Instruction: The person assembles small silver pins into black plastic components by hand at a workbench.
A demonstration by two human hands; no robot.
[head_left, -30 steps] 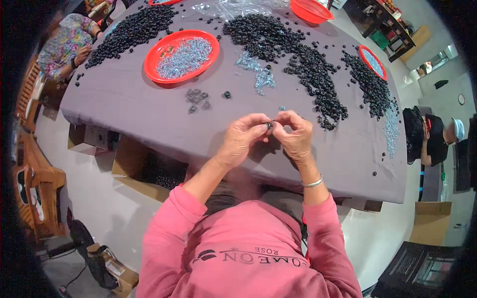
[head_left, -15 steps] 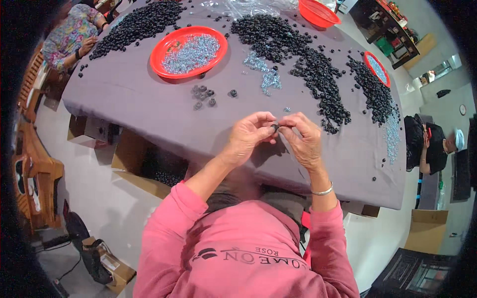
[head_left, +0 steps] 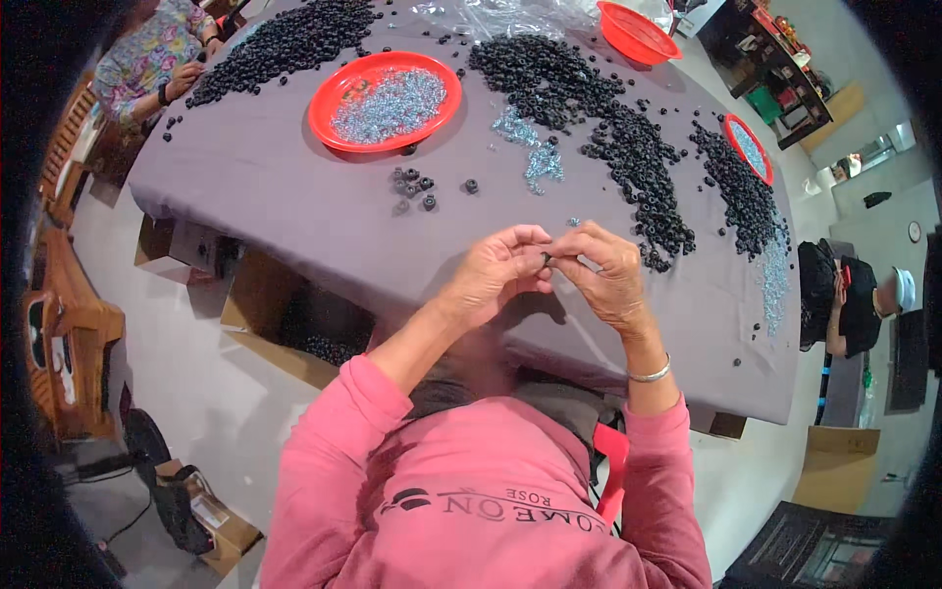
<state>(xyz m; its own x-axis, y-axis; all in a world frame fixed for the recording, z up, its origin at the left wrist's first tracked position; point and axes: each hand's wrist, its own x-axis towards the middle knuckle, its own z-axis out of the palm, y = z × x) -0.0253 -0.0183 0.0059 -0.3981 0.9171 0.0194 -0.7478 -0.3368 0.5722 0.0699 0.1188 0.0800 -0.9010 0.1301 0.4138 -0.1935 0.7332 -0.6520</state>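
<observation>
My left hand [head_left: 498, 273] pinches a small black knob-like part [head_left: 546, 260] between thumb and fingers, above the near edge of the table. My right hand [head_left: 601, 270] meets it, thumb and forefinger closed at the same part; whatever they grip is too small to make out. Just beyond the fingers lies a little cluster of shiny silver-blue metal pieces [head_left: 573, 222]. Several black parts [head_left: 413, 184] of the same kind sit in a loose group farther left, some greyer than others. A long heap of black parts [head_left: 643, 167] spreads beyond my right hand.
A grey cloth covers the table [head_left: 285, 196]. On it stand a red plate [head_left: 324, 123] of small metal pieces, a red basin [head_left: 638, 34] and a smaller red dish [head_left: 734, 133]. One person [head_left: 147, 69] sits far left, another [head_left: 863, 304] is at the right. Cardboard boxes [head_left: 265, 339] stand underneath.
The whole view has shifted slightly, so the table things appear a little to the right. My hands stay together at the black part, with only small finger movement.
</observation>
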